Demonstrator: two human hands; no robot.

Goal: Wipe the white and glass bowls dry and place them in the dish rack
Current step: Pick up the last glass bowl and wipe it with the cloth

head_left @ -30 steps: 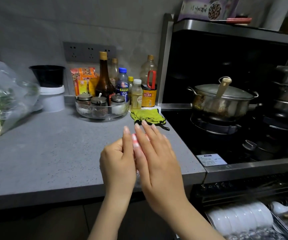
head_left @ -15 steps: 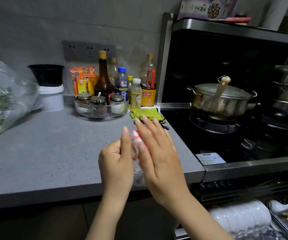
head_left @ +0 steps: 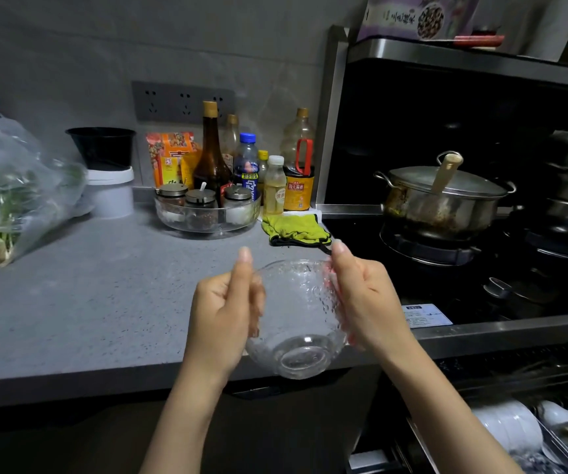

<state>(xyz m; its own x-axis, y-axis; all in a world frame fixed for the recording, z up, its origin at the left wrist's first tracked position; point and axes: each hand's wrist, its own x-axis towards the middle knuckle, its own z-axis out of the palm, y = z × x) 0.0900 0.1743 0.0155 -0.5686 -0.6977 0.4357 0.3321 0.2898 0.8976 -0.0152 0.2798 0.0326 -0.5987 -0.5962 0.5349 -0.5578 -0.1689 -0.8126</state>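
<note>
Hands had swung apart since the earlier frame, and the glass bowl (head_left: 296,319) showed between them, tipped base-to-camera in the air over the tabletop's (head_left: 87,302) front edge. Left hand (head_left: 222,316) and right hand (head_left: 364,295) each had a curled grip on its wall. No cloth in either; the green cloth (head_left: 294,227) lay by the stove. Looked like placing time: down and right to the dish rack (head_left: 424,444), clearing the steel stove lip (head_left: 515,328), beside the stacked white bowls (head_left: 511,429).

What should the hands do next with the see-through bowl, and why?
Probably hold the glass bowl with the left hand alone and reach the right hand to the green cloth on the counter behind it. Both hands grip the tilted bowl, and neither holds a cloth. I cannot tell whether the bowl is dry.
</note>
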